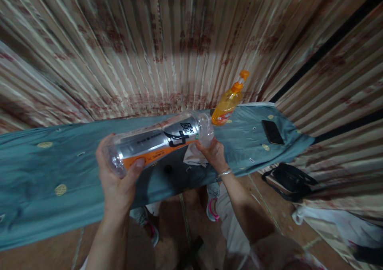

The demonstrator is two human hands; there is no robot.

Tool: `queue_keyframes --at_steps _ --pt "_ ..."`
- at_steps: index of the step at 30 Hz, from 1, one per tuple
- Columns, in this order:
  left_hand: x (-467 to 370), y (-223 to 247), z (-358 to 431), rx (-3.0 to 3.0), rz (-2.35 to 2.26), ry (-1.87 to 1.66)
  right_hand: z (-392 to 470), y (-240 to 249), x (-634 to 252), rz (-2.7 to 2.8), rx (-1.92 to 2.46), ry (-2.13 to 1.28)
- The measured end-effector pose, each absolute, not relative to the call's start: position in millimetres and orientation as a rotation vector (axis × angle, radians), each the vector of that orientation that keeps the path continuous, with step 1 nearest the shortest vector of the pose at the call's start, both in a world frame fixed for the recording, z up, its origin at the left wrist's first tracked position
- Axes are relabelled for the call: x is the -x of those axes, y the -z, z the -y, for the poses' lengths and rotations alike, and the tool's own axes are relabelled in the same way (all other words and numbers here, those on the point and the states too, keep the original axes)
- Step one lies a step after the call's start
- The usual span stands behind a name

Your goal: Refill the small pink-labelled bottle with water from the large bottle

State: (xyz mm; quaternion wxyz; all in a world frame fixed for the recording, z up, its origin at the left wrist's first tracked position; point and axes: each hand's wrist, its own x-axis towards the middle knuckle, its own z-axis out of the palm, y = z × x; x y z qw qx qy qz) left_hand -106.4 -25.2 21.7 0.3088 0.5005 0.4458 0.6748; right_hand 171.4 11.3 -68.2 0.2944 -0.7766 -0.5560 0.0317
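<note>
A large clear plastic bottle (155, 140) with a silver and orange label lies tilted in the air between my hands, over the cloth-covered table. My left hand (118, 178) is wrapped round its base end, thumb pressed on the label. At the neck end, my right hand (214, 155) grips the bottle from below; part of its fingers is hidden behind the plastic. Under the bottle, close to my right hand, a pale crumpled cloth (196, 156) rests on the table. A small dark round object (168, 169), too blurred to name, lies near it.
A pump bottle of yellow-orange liquid (226, 104) stands at the table's back edge. Farther right lies a black phone (273, 132) on the teal tablecloth (74, 170). Pleated curtains (167, 42) hang behind. On the floor at the right sits a black bag (291, 180).
</note>
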Motion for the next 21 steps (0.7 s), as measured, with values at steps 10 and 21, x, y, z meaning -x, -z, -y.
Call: queue_keyframes --at_steps 10,21 --pt "107.5 -20.7 27.3 -1.365 -1.224 -1.746 -10.1 67.2 -171.0 1.515 2.055 -0.085" --pt "108.6 -18.6 26.0 -1.389 -1.262 -1.724 -10.6 66.8 -169.9 1.464 2.056 -0.095"
